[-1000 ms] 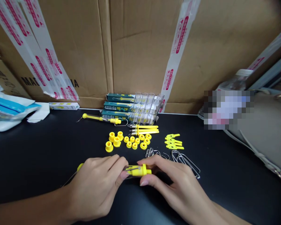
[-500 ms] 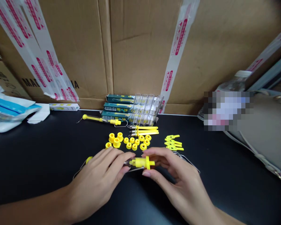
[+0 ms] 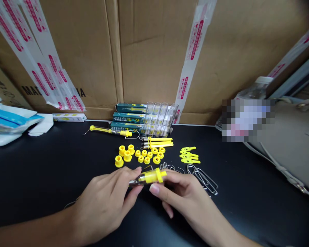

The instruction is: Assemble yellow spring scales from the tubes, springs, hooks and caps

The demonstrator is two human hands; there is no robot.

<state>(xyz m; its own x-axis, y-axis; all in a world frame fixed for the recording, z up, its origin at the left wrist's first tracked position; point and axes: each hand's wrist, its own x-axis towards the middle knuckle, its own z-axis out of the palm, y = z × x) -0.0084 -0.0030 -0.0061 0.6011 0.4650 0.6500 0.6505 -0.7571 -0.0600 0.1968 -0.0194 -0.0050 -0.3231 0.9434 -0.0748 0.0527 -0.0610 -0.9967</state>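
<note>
Spring scale (image 3: 148, 177), one, clear with yellow cap (image 3: 159, 175), near centre above table (image 3: 48, 164); left hand (image 3: 106, 199) fingers pinch its body. Right hand (image 3: 186, 193): fingers bent beside cap, grip unclear. Farther: yellow rings (image 3: 156, 160); right, wire loops (image 3: 203, 179).

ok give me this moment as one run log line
left hand: gripping yellow-ended clear tube | right hand: at tube's yellow end | beyond: yellow rings, wire loops

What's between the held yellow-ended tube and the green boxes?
Behind the held tube, the head view shows yellow caps and small rings, then yellow rods and a second yellow-ended tube, and clear tubes partly covering the green boxes.
</note>
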